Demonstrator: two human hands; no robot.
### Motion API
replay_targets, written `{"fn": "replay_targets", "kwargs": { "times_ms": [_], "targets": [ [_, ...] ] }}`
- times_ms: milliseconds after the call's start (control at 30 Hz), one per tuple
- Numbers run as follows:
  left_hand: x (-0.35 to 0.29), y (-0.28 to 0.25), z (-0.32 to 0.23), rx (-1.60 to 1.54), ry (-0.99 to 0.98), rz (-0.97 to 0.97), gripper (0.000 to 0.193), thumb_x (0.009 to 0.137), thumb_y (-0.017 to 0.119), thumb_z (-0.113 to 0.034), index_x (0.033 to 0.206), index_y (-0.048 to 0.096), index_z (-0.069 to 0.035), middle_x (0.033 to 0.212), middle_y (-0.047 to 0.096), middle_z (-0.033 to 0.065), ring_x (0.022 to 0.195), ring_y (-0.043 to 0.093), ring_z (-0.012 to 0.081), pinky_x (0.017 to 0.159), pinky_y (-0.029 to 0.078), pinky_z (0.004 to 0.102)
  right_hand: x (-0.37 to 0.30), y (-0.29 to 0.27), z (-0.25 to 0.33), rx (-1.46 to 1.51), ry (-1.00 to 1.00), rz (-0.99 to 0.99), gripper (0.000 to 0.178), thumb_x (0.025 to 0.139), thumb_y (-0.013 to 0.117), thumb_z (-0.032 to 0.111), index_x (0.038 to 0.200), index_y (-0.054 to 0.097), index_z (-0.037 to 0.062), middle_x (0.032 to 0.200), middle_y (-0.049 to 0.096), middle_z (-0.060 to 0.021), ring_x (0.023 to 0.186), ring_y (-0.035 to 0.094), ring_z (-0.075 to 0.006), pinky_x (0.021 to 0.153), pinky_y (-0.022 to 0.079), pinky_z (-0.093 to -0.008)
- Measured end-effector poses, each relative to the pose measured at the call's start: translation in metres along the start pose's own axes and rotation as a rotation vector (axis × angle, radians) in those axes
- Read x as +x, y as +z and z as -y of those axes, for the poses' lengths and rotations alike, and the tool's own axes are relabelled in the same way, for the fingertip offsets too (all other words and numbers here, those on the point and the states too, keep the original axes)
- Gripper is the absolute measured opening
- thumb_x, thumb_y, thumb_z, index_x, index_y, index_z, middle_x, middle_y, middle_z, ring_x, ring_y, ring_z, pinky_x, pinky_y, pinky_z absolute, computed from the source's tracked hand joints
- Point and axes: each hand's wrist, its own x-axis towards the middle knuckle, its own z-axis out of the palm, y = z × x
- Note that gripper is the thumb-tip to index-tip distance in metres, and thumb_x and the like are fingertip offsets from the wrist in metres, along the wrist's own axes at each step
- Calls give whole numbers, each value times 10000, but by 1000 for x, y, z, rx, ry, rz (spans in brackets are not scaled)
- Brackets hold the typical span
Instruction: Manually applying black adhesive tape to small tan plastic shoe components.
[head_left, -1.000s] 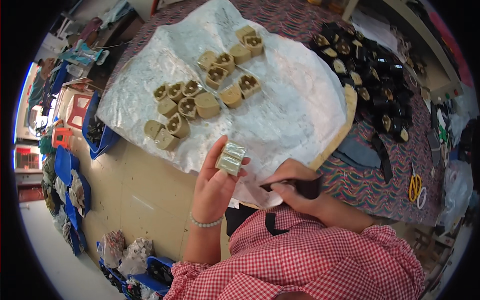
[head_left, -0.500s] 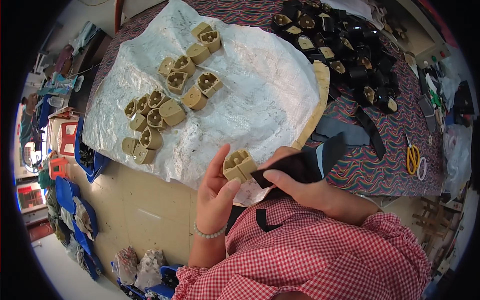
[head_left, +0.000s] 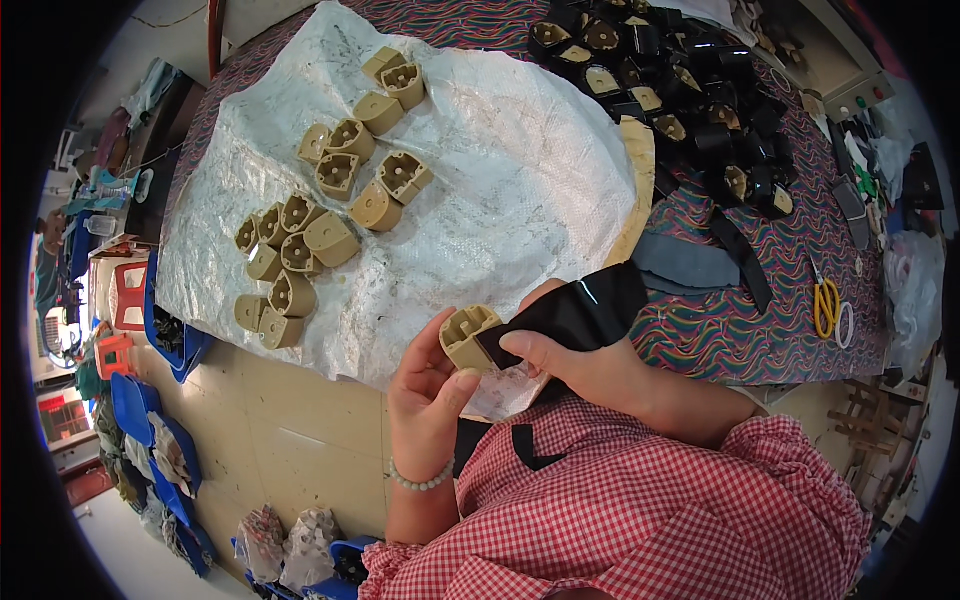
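Item: one tan block, hollow, ribbed open face turned upward, held just past the near edge of the white sheet, in front of the person's body.

Left hand: grip pinching the block between thumb and fingers, at its left and lower sides. Beaded bracelet, pale, at the wrist.

Black strip: glossy, flexible, one end against the right side of the block, the remainder curving up and to the right.

Right hand: grip pinching the strip near the block, thumb on the near face; fingers largely hidden behind.

White sheet: creased, speckled with dirt, tan border along the right edge, spread over the surface, which bears a multicoloured wavy-patterned covering.

Loose tan blocks: a scattered group on the left half of the sheet, some open face up, others solid face up.

Black-covered blocks: a heap at the upper right, beyond the sheet, several showing tan ends.

Grey flat pieces: overlapping, right of the sheet; a narrow black piece just beside them.

Scissors: yellow handles, far right of the surface; white ring just beside.

Floor: tan tile, blue bins at the left.
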Motion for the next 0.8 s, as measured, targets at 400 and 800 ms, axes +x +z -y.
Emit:
{"fn": "replay_targets", "kwargs": {
  "times_ms": [400,800],
  "targets": [
    [1,-3,3,-8,13,19,602,837,666,-33,1372,404,49,1292,547,162,1181,546,233,992,444,339,2,3,-9,-22,-5,0,236,860,714,139,1000,573,13,816,601,-8,736,569,-59,618,482,-230],
    [0,-8,7,-60,-58,67,608,891,642,-148,1387,370,73,1321,525,145,1155,549,188,990,428,309,9,-3,-13,71,-8,86,204,846,715,87,973,579,4,740,596,-12,632,572,-61,561,472,-219]
  ]
}}
